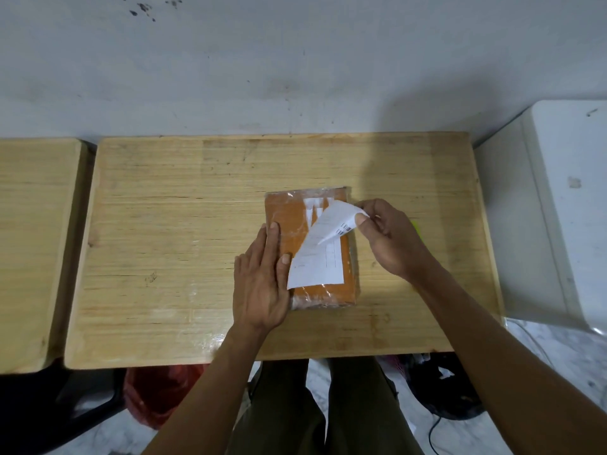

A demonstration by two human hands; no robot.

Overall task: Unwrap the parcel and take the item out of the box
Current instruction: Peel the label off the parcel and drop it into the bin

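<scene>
**Label Peeled From Wrapped Parcel on Wooden Table**

At the far left of the frame, part of a second pale wooden tabletop is seen, set just beside the main light wooden table with rounded corners, a narrow dark gap lying between the two edges. The left half of the main table is bare wood, and open surface is left along its far edge by the grey wall. Below the near edge, at lower left, a red plastic bag is seen on the floor.

Right of centre, the left hand is laid flat, fingers straight and together, on the left edge of the flat orange rectangular parcel wrapped in clear plastic film. The parcel lies flat on the table, well inside every edge. A white paper shipping label is partly lifted from its top face; the upper right corner is curled over, and a small barcode is shown there. Faint printed lines and a table are visible on the label, but no writing can be read. That curled corner is pinched between thumb and fingers of the right hand.

A narrower strip of bare table is left right of the parcel. At the far right, a white cabinet-like surface stands close to the table's right edge.
</scene>
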